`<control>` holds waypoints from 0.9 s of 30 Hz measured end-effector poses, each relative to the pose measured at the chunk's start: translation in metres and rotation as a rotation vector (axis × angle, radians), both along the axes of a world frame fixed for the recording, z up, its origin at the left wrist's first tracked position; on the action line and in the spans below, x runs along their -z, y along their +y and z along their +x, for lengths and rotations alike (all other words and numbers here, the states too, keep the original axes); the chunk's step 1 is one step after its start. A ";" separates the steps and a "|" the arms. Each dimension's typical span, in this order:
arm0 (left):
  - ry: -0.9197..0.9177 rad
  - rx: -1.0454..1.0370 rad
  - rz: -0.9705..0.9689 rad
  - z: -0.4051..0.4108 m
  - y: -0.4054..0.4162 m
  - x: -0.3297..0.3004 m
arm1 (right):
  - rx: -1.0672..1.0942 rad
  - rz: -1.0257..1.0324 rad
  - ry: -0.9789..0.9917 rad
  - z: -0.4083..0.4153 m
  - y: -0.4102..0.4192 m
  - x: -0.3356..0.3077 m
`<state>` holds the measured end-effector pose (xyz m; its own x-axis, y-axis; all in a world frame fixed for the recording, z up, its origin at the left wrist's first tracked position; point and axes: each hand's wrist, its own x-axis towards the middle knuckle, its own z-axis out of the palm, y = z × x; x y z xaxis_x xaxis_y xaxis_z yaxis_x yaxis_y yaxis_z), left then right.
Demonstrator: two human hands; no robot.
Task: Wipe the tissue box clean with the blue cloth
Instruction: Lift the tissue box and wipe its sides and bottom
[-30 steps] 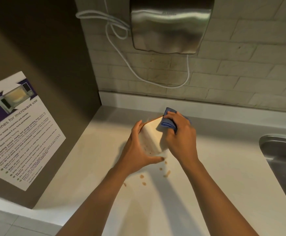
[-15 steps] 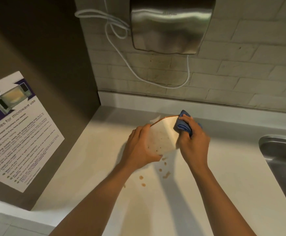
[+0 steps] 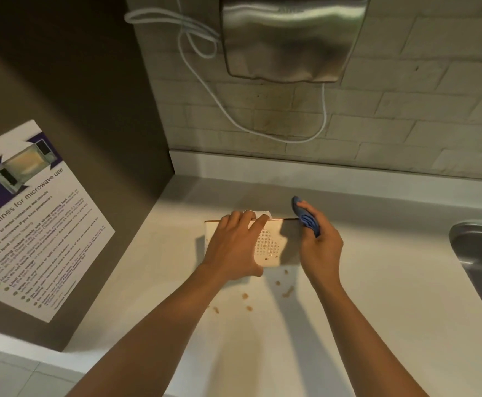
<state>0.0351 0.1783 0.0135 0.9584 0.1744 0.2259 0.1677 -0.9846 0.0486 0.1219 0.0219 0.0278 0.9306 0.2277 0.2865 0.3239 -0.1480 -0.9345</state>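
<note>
A pale cream tissue box (image 3: 271, 247) stands on the white counter (image 3: 377, 296) with its long side facing me and a white tissue poking up behind its top edge. My left hand (image 3: 234, 247) lies over the box's left half, fingers hooked over the top edge, thumb at its lower front. My right hand (image 3: 320, 247) grips a folded blue cloth (image 3: 305, 217) and holds it against the box's right end. Brown specks show on the box front near its lower edge.
Brown crumbs (image 3: 287, 292) lie scattered on the counter in front of the box. A steel sink (image 3: 480, 253) is at the right edge. A wall-mounted steel dryer (image 3: 291, 38) with a white cable hangs above. A dark side panel carries a microwave poster (image 3: 27, 219) at left.
The box has turned from a tilted, corner-up pose to standing with its long side toward me. My right hand and the cloth moved right, from the box's top corner to its right end.
</note>
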 end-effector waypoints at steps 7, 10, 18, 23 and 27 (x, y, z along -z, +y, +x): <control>0.071 -0.072 -0.071 0.001 0.003 -0.003 | -0.168 -0.385 -0.171 0.028 0.025 -0.003; 0.106 -0.111 -0.035 -0.004 0.005 -0.003 | -0.172 -0.428 -0.156 0.031 0.029 -0.002; 0.074 -0.089 -0.071 -0.006 0.004 -0.001 | -0.173 -0.406 -0.137 0.024 0.022 0.007; -0.015 -0.047 -0.038 -0.015 -0.002 0.005 | -0.188 -0.466 -0.296 0.025 0.019 0.000; -0.057 -0.066 -0.012 -0.022 -0.011 0.009 | -0.220 -0.547 -0.256 0.030 0.022 -0.003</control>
